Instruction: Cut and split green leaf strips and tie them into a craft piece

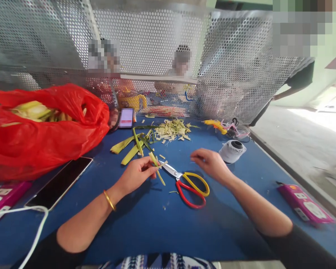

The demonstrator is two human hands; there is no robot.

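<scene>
My left hand [138, 173] pinches crossed pale-green corn husk strips [154, 160] between thumb and fingers above the blue table. Just right of them lie scissors [182, 179], with one yellow and one red handle, blades towards my left hand. My right hand [208, 160] is raised beyond the scissors, its fingers pressed together; whatever they hold is too small to make out. Near it stands a white spool of thread [231, 153]. Larger husk pieces [127, 145] lie beyond my left hand, with a pile of cut husk bits [172, 130] farther back.
A red plastic bag [44, 142] of husks fills the left, with a dark phone [61, 183] and a white cable [40, 228] in front. A yellow glue gun [216, 126] lies back right. A purple packet [305, 205] sits right. Perforated mesh [148, 41] screens people behind.
</scene>
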